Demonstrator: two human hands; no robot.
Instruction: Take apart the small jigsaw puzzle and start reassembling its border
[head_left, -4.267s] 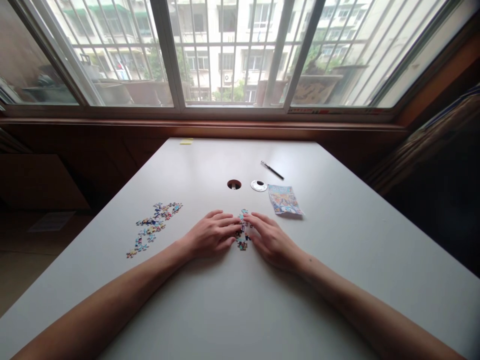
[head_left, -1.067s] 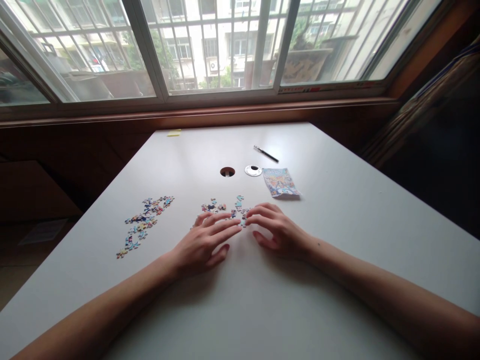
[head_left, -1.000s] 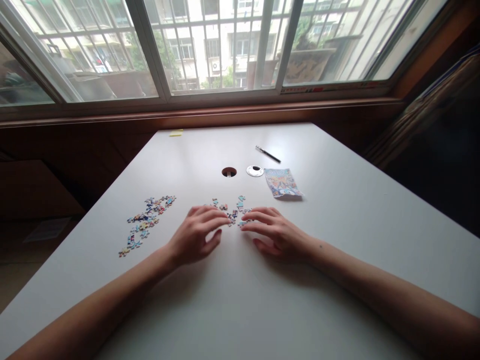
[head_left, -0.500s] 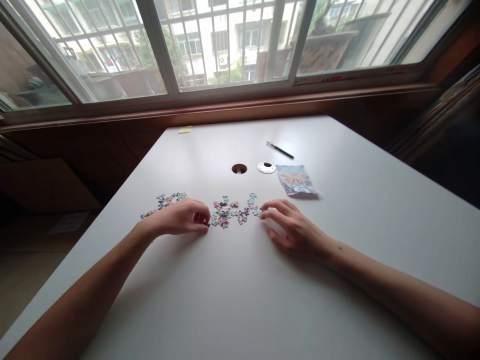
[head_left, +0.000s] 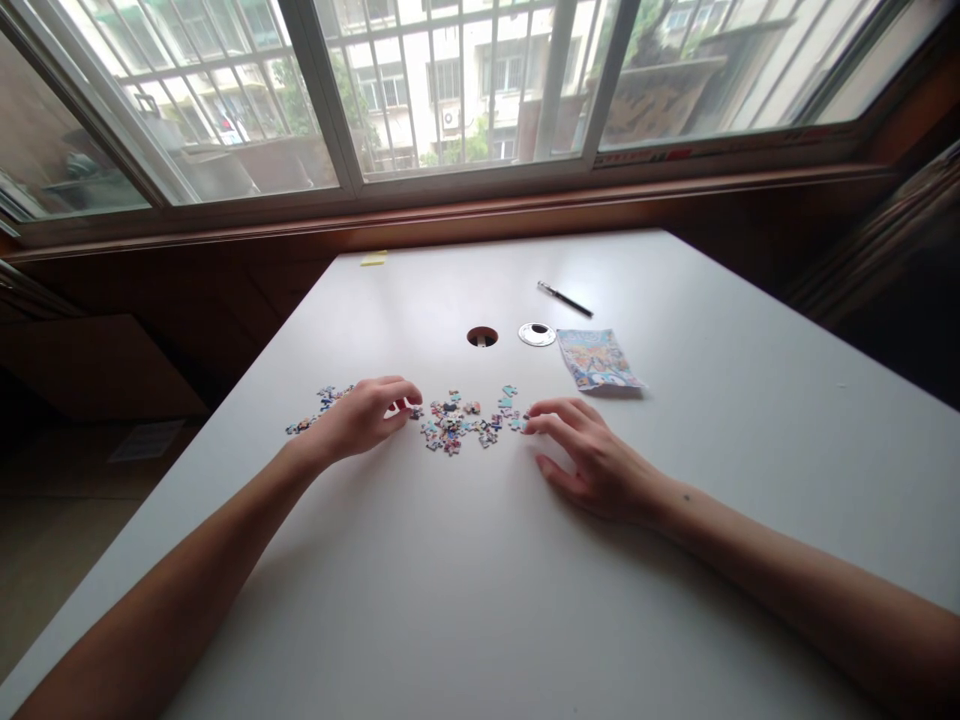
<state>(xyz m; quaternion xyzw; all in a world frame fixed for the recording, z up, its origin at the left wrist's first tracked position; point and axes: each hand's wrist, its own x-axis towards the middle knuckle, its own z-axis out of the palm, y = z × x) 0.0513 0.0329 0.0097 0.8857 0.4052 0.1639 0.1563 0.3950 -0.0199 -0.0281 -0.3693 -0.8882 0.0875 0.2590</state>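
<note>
tabletop (head_left: 450, 590): smooth, semi-gloss | puzzle pieces (head_left: 451, 428): card-like | leaflet (head_left: 598, 358): paper | windowsill (head_left: 480, 211): glossy wood

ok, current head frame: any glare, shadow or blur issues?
Head view: backlit by the window, the outside washed out; pale glare across the far part of the white table; soft shadows beneath the left hand and right hand; right edge very dark; puzzle pieces too small to read their prints.

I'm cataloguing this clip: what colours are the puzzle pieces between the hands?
The puzzle pieces are multicoloured, with light blue and dark patches showing, in the head view.
</note>
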